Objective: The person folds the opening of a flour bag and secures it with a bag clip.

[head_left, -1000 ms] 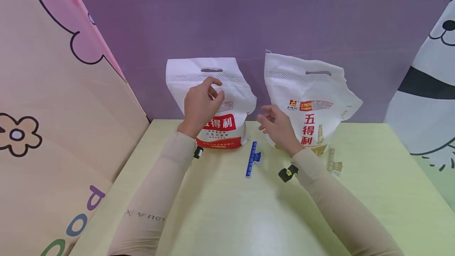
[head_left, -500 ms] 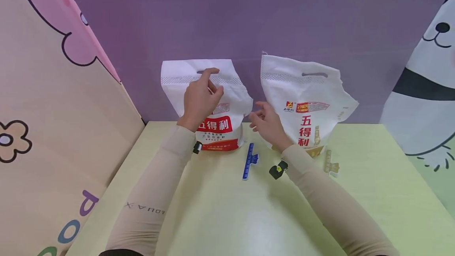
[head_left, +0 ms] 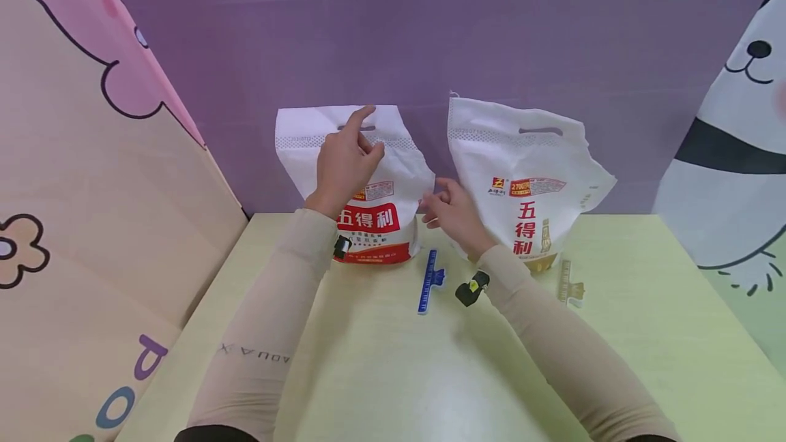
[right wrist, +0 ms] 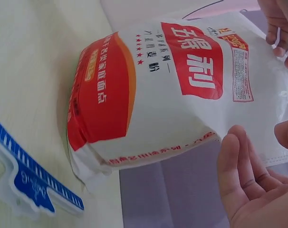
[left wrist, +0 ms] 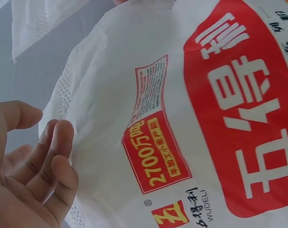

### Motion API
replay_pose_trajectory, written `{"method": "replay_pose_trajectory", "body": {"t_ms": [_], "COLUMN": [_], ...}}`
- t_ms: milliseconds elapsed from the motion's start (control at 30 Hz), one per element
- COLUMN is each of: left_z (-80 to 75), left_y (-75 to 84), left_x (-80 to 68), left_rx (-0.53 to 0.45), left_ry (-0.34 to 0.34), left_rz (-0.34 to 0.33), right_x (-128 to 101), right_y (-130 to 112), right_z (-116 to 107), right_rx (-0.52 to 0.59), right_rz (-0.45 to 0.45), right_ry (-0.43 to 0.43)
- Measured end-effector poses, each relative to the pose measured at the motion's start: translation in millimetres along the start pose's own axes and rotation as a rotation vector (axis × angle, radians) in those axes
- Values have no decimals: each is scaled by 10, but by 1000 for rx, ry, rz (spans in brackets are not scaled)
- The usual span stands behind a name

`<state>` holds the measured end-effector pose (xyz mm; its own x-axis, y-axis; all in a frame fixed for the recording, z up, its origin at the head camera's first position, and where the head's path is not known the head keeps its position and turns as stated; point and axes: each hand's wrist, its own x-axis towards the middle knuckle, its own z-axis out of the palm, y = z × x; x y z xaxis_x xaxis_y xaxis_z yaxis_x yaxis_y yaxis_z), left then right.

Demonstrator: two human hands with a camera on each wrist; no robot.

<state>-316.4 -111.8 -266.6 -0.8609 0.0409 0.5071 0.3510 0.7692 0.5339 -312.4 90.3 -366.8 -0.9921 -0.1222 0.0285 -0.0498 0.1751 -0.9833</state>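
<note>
A purple backdrop (head_left: 393,26) spans the upper part of the head view, and below it a pale yellow-green tabletop (head_left: 393,374) fills the lower middle. A beige panel (head_left: 92,224) with a flower and a pink figure runs down the left edge, and a panel with a white bear (head_left: 737,128) takes the right edge. Right of centre stands a white bag with red upright lettering (head_left: 528,176), its handle slot near the top. Left of centre, the red-labelled bag (head_left: 381,203) stands upright at the back of the tabletop, a gap between the two. Beige sleeves (head_left: 264,319) reach in from the lower left and lower right. The left hand (head_left: 345,168) is in front of the red-labelled bag's upper half, fingers loosely bent and grasping nothing. The right hand (head_left: 453,213) is at that bag's right edge, fingers released, thumb apart; whether its fingertips touch the bag I cannot tell. A blue clip (head_left: 428,282) lies just below that hand, and a tan clip (head_left: 564,283) lies farther right, below the other bag. Smallest are the black wrist devices (head_left: 473,288).
</note>
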Motion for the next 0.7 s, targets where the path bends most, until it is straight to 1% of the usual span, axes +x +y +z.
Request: {"method": "replay_pose_trajectory", "body": {"t_ms": [167, 333, 533, 700], "left_z": [-7, -35, -88, -98], "left_y": [10, 6, 15, 20], "left_x": [62, 98, 143, 204], "left_rx": [-15, -28, -60, -96], "left_ry": [-24, -40, -91, -139], "left_rz": [-32, -60, -90, -108], "right_x": [46, 84, 126, 125], "right_y": [4, 28, 36, 13], "right_z": [24, 43, 56, 63], "right_rx": [75, 133, 222, 238], "right_rz": [48, 55, 48, 58], "right_ry": [-4, -5, -17, -6]}}
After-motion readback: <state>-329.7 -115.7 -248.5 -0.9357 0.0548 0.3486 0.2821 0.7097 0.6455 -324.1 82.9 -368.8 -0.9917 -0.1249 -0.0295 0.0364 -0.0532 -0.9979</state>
